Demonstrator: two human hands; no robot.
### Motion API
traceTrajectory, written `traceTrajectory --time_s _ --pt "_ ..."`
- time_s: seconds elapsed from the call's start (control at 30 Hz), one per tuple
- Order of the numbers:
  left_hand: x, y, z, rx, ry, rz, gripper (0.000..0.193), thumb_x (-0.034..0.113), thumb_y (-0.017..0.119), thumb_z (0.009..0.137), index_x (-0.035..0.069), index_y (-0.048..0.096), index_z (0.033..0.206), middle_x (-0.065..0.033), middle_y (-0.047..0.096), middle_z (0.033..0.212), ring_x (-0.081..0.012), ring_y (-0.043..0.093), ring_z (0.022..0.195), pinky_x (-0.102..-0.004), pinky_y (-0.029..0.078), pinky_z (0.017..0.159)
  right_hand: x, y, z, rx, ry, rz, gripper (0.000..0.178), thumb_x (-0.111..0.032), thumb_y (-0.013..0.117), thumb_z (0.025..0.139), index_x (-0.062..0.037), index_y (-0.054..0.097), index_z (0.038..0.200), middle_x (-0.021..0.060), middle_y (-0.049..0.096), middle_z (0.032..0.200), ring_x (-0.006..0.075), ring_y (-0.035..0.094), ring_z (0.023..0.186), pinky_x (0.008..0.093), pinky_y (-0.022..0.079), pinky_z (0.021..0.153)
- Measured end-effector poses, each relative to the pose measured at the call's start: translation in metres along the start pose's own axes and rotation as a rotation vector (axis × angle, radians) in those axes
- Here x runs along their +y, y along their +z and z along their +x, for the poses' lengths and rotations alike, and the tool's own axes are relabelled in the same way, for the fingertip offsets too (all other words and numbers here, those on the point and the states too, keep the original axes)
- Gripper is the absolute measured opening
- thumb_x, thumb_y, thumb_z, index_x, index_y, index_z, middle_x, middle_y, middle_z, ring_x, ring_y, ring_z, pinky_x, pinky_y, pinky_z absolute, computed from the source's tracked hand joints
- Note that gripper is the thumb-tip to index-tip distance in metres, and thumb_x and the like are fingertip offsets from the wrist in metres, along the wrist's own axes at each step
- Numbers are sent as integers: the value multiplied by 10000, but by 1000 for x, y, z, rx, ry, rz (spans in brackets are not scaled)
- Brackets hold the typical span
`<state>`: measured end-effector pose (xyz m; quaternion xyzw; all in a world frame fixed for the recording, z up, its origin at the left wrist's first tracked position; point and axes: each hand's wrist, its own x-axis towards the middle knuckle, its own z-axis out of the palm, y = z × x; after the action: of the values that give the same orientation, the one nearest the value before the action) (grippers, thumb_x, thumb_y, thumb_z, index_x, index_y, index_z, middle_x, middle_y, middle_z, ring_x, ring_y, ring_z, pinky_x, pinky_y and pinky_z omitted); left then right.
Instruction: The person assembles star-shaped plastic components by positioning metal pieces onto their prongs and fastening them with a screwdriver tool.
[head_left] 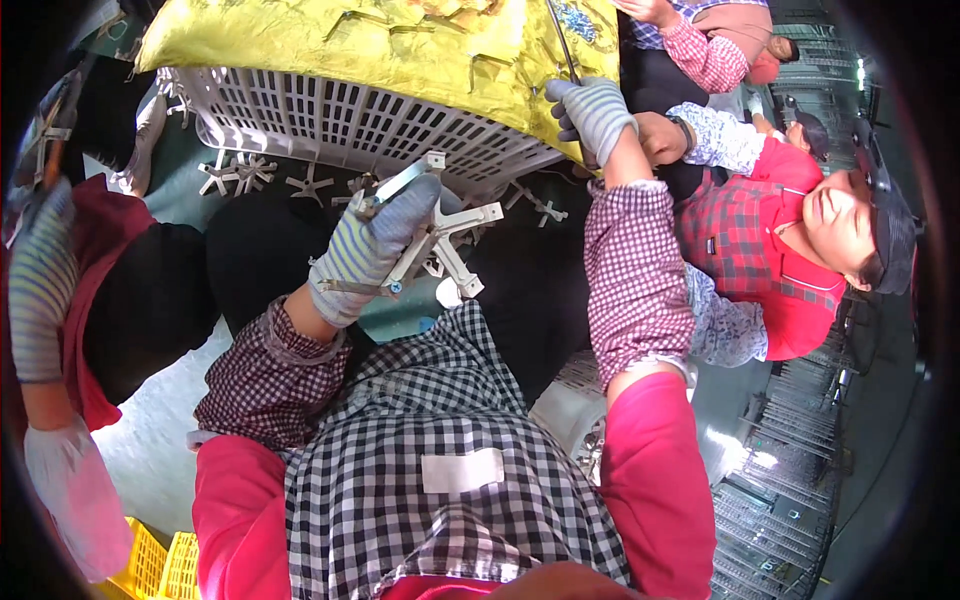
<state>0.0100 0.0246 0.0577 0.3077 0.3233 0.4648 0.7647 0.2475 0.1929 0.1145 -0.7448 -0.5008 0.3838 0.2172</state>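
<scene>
My left hand (372, 245), in a striped knit glove, is closed around a white star-shaped base (440, 238) with several arms, held above my lap. Small metal pieces show at the ends of some arms. My right hand (597, 112), gloved the same way, is closed on a thin dark metal rod (564, 40) at the right edge of the yellow-covered surface. The rod points away from me; its exact kind I cannot tell. A co-worker's bare hand (662, 138) is close beside my right wrist.
A yellow sheet (430, 45) with metal pieces on it covers an upturned-looking white slatted crate (360, 118). More white star-shaped bases (310, 184) lie on the floor beside it. Co-workers sit close at left and right. Yellow crates (150, 560) stand at lower left.
</scene>
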Motion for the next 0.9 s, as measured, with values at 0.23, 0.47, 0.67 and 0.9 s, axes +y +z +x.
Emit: traceTrajectory --time_s 0.23,0.47,0.67,0.9 --pt "-2 2 -2 -7 57 -5 288 296 560 898 24 654 900 -26 621 744 -86 573 677 -226 458 597 -10 6 33 -73 173 -291 301 -353 632 816 -56 594 781 9 522 588 130 460 460 278 393 394" --pt "-7 -8 -1 -139 536 595 297 69 617 817 53 532 1101 -55 617 878 -121 584 682 -242 483 592 -3 9 39 -138 166 -154 208 -224 616 806 -23 568 791 47 531 613 171 493 485 334 478 486" --pt "5 7 -6 130 178 123 324 193 570 849 7 539 1112 -43 601 836 -99 577 763 -205 453 681 -10 0 -21 14 -139 -21 256 -216 658 788 7 602 901 21 557 669 98 494 484 230 410 427" --pt "-11 -8 1 -46 22 114 400 298 617 864 7 566 1133 -61 599 933 -90 581 772 -224 493 666 25 24 -125 -528 -459 546 202 -160 634 836 20 634 928 50 597 621 103 552 493 204 422 451"
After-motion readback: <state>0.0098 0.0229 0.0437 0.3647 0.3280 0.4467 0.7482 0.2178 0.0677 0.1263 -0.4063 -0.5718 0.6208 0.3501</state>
